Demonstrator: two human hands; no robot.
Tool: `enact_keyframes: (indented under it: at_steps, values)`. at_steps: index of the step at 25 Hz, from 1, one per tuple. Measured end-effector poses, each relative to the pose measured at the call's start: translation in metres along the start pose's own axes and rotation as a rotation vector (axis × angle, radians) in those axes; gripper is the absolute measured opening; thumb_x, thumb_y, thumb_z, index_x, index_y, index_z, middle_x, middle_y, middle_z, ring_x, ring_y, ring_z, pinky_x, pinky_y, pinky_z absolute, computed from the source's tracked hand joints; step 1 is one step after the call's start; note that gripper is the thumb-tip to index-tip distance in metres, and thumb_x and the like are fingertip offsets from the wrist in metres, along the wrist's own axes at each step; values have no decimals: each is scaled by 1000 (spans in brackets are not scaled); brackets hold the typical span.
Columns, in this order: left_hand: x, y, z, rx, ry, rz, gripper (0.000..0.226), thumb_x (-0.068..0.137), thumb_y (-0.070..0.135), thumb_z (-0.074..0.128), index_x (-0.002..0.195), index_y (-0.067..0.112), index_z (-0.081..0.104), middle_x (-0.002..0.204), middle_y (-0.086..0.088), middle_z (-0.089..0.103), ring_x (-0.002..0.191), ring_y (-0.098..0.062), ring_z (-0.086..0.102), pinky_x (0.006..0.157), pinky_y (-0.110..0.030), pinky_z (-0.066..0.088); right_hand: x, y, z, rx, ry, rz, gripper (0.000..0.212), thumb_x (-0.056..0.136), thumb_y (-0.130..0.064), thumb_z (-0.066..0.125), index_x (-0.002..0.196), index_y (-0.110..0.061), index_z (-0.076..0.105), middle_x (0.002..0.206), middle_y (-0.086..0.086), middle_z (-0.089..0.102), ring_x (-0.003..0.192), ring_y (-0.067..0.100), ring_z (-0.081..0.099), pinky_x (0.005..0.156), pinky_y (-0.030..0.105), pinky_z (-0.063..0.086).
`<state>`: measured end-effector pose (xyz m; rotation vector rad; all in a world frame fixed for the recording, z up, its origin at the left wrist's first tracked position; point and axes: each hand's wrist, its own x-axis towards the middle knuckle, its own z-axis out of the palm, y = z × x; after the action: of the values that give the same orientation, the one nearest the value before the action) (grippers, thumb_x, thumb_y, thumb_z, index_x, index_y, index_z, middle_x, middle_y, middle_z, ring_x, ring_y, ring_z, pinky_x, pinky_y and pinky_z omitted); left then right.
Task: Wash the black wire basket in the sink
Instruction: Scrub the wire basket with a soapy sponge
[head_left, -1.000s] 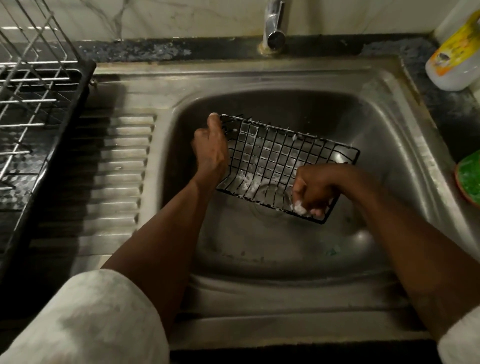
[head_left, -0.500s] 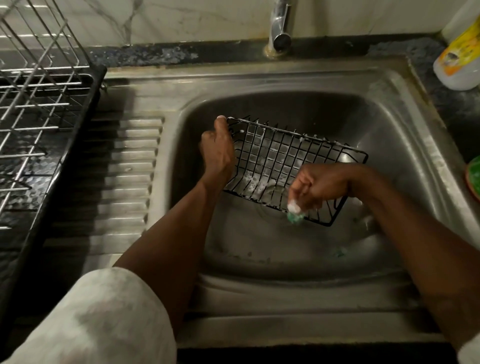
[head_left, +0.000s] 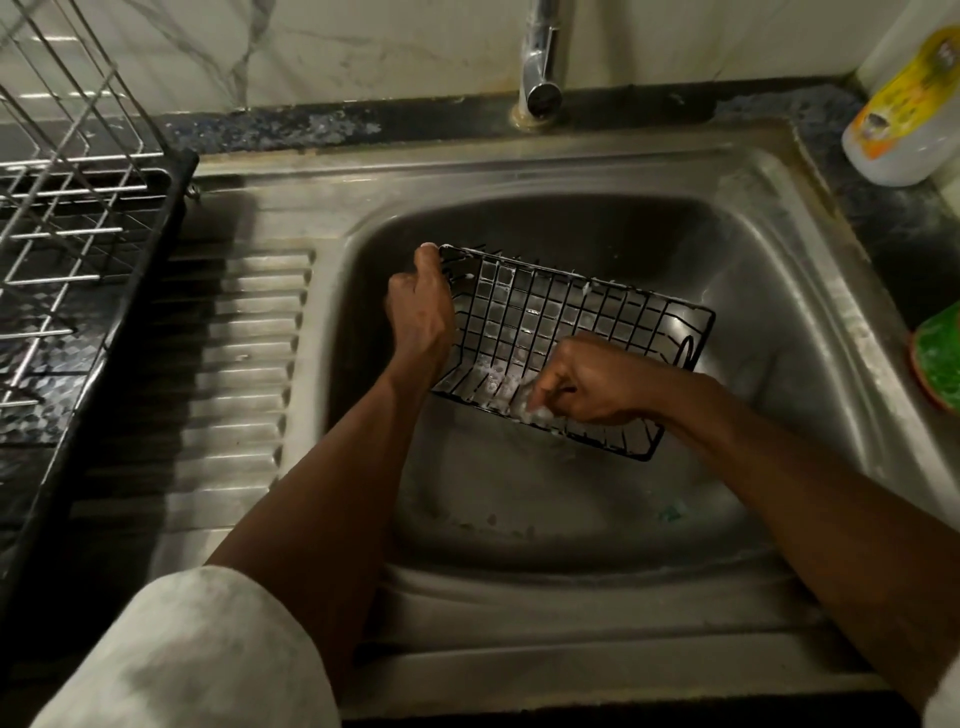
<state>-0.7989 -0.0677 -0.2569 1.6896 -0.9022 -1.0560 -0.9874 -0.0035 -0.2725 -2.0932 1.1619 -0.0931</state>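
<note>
Left hand (head_left: 421, 317), right hand (head_left: 587, 379): curled grips.

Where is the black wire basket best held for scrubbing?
Probably its raised left-end rim, from the left, as the left hand grips it: the basket stands tilted, keeping that edge clear of the right hand and its soapy scrubber.

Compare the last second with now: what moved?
The right hand, gripping a soapy scrubber, slid a little left along the near side of the black wire basket. Unchanged: the left hand grips its far-left corner, and the basket sits tilted in the sink. Nothing was taken or released.
</note>
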Motion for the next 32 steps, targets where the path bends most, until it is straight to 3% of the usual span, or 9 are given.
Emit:
enact_keyframes:
  at_steps: [2, 5, 8, 15, 19, 22, 26, 30, 32]
  values:
    - [5, -2, -2, 26, 14, -10, 54, 73, 63, 40, 53, 13, 46, 56, -2, 44, 60, -18, 38, 59, -39, 36, -17, 5, -8, 89, -146, 50, 15, 87, -11, 76, 90, -26, 80, 94, -16, 77, 89, -7, 70, 86, 13, 51]
    - [3, 7, -2, 61, 36, 11, 50, 89, 50, 44, 56, 13, 50, 60, -5, 48, 60, -19, 41, 58, -42, 41, -22, 7, -15, 126, -226, 104, 14, 83, -13, 81, 94, -22, 81, 94, -16, 77, 90, -4, 71, 86, 26, 58]
    - [7, 15, -3, 125, 70, 74, 52, 99, 48, 45, 65, 11, 58, 68, -4, 58, 62, -18, 52, 62, -32, 41, -25, 12, -22, 132, -245, 159, 16, 83, -12, 80, 89, -27, 81, 90, -18, 77, 86, -3, 71, 85, 34, 61]
    - [3, 63, -30, 240, -350, 394, 63, 99, 63, 37, 67, 11, 51, 58, -4, 38, 52, -16, 32, 55, -29, 30, -8, 31, -12, 22, 95, 180, 26, 82, -8, 71, 98, -25, 82, 86, -14, 76, 75, -5, 66, 70, 10, 49]
    - [-7, 82, -29, 298, -336, 460, 73, 99, 60, 44, 64, -3, 57, 51, -1, 50, 46, -16, 43, 56, -27, 40, 0, 34, -4, 48, 182, 136, 16, 78, -31, 85, 91, -24, 82, 82, -9, 77, 78, 3, 68, 70, 12, 48]
    - [-11, 92, -33, 273, -380, 408, 58, 97, 55, 54, 71, 7, 71, 49, 5, 56, 43, -13, 48, 51, -25, 42, 1, 38, -4, 38, 318, 162, 21, 72, -29, 90, 85, -17, 79, 77, -8, 71, 70, 1, 61, 67, 22, 47]
    - [-18, 113, -38, 339, -396, 379, 43, 98, 43, 60, 78, 7, 73, 52, -5, 62, 37, -15, 51, 41, -24, 43, 3, 37, -4, -69, 556, 125, 22, 77, -23, 79, 96, -11, 77, 87, 2, 73, 80, 15, 66, 74, 28, 50]
    - [-29, 125, -32, 445, -377, 416, 42, 97, 39, 64, 75, 4, 72, 48, -5, 63, 30, -12, 51, 34, -20, 40, 2, 46, 5, -183, 533, 162, 31, 81, -37, 55, 73, -17, 77, 69, -3, 56, 70, 19, 58, 64, 26, 33]
    - [-38, 122, -25, 474, -322, 477, 45, 96, 40, 64, 69, 6, 71, 48, -4, 62, 29, -9, 51, 34, -17, 40, 2, 50, 10, -174, 555, 180, 15, 78, -19, 65, 69, -14, 76, 66, -13, 49, 67, 18, 56, 63, 23, 31]
